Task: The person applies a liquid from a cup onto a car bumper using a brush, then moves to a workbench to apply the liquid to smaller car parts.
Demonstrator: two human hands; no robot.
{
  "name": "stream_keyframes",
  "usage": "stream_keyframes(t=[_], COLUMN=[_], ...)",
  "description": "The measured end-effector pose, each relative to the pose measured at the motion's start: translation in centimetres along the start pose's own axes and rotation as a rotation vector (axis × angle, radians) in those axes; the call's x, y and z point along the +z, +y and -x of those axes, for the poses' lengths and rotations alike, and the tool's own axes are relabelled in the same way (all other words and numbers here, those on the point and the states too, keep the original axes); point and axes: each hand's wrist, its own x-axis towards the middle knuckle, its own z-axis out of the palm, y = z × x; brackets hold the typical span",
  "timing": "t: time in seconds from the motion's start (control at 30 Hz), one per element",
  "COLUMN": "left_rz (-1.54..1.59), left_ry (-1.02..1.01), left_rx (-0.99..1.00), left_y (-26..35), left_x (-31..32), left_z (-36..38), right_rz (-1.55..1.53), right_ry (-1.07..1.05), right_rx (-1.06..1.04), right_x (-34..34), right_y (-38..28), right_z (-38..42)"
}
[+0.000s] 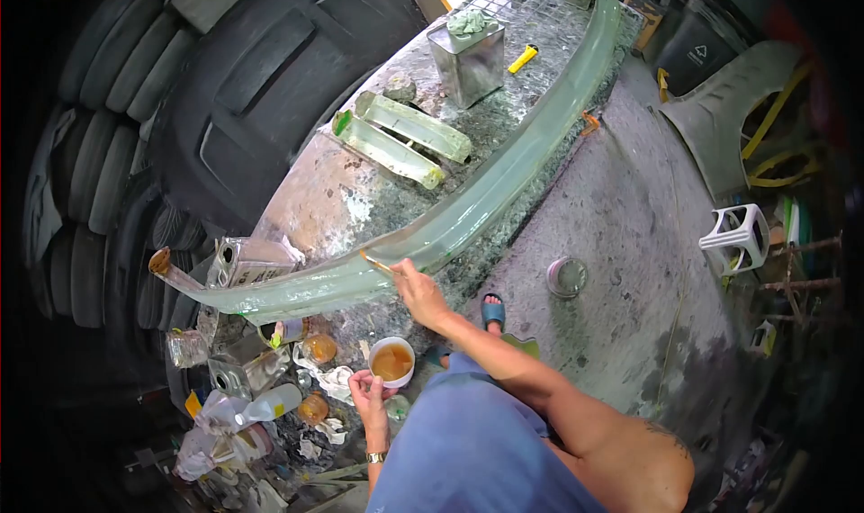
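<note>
A long, curved, pale green glossy moulding (pixel 490 200) lies across the workbench, bending from the far right round to the near left. My right hand (pixel 419 294) is closed round the handle of a brush (pixel 376 262), whose bristle end meets the wet-looking surface of the moulding. Lower down, my left hand (pixel 366 394) grips a white cup (pixel 391 340) by its side. Amber liquid (pixel 392 363) covers the bottom of that cup.
Beyond the moulding are two narrow pale-green pieces (pixel 391 148), a metal can (pixel 468 67) and a yellow-handled tool (pixel 522 59). Bottles (pixel 270 403), cans and rags crowd the lower left. A round tin (pixel 567 277) and a white stool (pixel 735 238) stand on the floor at right.
</note>
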Motion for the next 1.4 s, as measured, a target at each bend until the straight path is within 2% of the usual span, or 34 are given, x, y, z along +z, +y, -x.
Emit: stream_keyframes(t=[0.03, 0.1, 0.17, 0.2, 0.27, 0.3, 0.37, 0.43, 0.5, 0.57, 0.67, 0.7, 0.77, 0.87, 0.97, 1.07, 1.13, 1.17, 1.23, 1.3, 1.37, 1.4], left_rz=[0.006, 0.006, 0.01, 0.005, 0.001, 0.0, -0.003, -0.002, 0.002, -0.008, -0.003, 0.003, 0.008, 0.021, 0.048, 0.054, 0.053, 0.055, 0.06, -0.004, 0.003, 0.008], left_ry=[-0.002, -0.009, -0.028, -0.03, -0.044, -0.046, -0.053, -0.048, -0.039, -0.047, -0.028, -0.029, -0.014, 0.0, 0.014, 0.021, 0.024, 0.019, 0.015, 0.041, 0.036, 0.031], left_rx=[-0.001, -0.003, -0.009, -0.007, -0.004, -0.003, -0.003, -0.011, -0.022, -0.018, -0.013, -0.016, -0.008, -0.009, -0.018, -0.025, -0.024, -0.022, -0.017, 0.016, 0.016, 0.013], left_y=[0.2, 0.3, 0.1, 0.2, 0.3, 0.3, 0.4, 0.3, 0.1, 0.3, 0.1, 0.1, 0.0, -0.5, -0.9, -1.1, -1.3, -1.5, -1.7, -1.7, -1.8, -1.8], left_x=[-0.1, -0.4, -0.7, -0.8, -0.9, -1.0, -1.2, -1.3, -1.4, -1.6, -1.7, -1.7, -1.7, -1.7, -1.7, -1.6, -1.7, -1.9, -1.9, -1.7, -1.6, -1.5], left_z=[0.0, 0.0, -0.1, -0.1, -0.1, -0.1, -0.2, -0.2, 0.0, 0.1, 0.0, 0.1, 0.2, 0.5, 0.8, 0.9, 0.9, 0.9, 0.9, 1.0, 1.0, 0.9], right_rz=[-0.052, -0.085, 0.015, 0.011, 0.046, 0.046, 0.168, 0.161, 0.198, 0.113, 0.013, 0.02, -0.052, 0.1, 0.26, 0.335, 0.571, 0.571, 0.658, 0.562, 0.198, 0.197], right_ry=[-0.107, -0.023, 0.047, 0.051, 0.24, 0.242, 0.601, 0.571, 0.215, 0.072, -0.024, -0.027, -0.056, 0.064, 0.051, 0.084, 0.193, 0.192, 0.273, 0.255, 0.043, 0.045], right_rx=[0.025, 0.007, 0.207, 0.208, 0.202, 0.202, 0.152, 0.215, 0.19, -0.027, -0.126, -0.125, 0.175, 0.055, 0.137, 0.091, 0.06, 0.055, 0.139, 0.105, 0.08, 0.08], right_x=[-0.9, -2.7, -4.7, -5.1, -5.7, -5.6, -5.5, -4.2, -1.7, -0.7, -0.2, -0.5, -1.6, -3.9, -7.4, -9.8, -10.8, -11.2, -11.8, -10.9, -8.9, -8.0], right_y=[0.5, 2.1, 3.7, 4.5, 6.0, 6.3, 6.8, 5.2, 3.6, 0.2, -2.6, -2.2, -0.6, 4.7, 6.3, 6.5, 5.2, 4.4, 3.0, 2.8, 0.4, 0.4], right_z=[-0.2, -1.4, -2.6, -2.6, -2.7, -2.6, -2.5, -1.9, -1.0, 0.1, 0.5, 0.1, -1.8, -3.8, -4.6, -5.0, -5.1, -5.0, -4.4, -3.5, -3.1, -3.4])
